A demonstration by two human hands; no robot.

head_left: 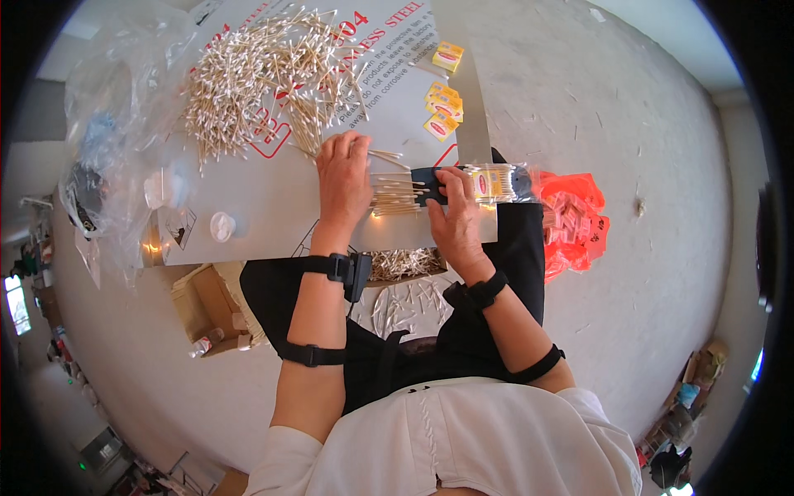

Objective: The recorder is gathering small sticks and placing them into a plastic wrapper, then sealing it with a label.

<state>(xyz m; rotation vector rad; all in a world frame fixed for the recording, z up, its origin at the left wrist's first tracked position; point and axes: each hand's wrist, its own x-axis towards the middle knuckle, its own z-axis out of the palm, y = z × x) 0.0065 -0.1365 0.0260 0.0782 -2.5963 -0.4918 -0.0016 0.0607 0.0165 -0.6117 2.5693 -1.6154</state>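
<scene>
Crowding the board, loose swab heap (265, 78) behind, yellow packets (442, 103) right, left hand (343, 178) flat, fingers spread on swab bundle (397, 197) lying left-right, right hand (453, 211) gripping clear packet (496, 182).

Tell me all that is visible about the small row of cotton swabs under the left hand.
The row of cotton swabs has thin pale wooden-looking sticks with white tips. They lie flat, roughly parallel, on the grey board. The left hand rests on their left end; the right hand presses a dark holder at their right end.
</scene>
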